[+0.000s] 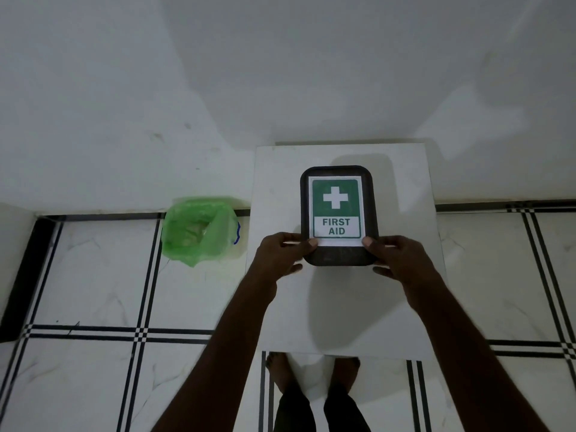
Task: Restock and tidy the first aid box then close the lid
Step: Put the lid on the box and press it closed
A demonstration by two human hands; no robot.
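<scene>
A dark first aid box [339,258] with rounded corners sits on a small white table [343,307]. Its lid is down and carries a green and white label reading FIRST AID under a white cross. My left hand [279,255] grips the box's near left corner, thumb pressed on the lid's label edge. My right hand [397,260] holds the near right corner the same way, thumb on top and fingers down the side. The box's contents are hidden under the lid.
A bin lined with a green plastic bag [199,230] stands on the floor to the left of the table, against the white wall. The floor is white tile with black stripes. My bare feet [314,378] show below the table's near edge.
</scene>
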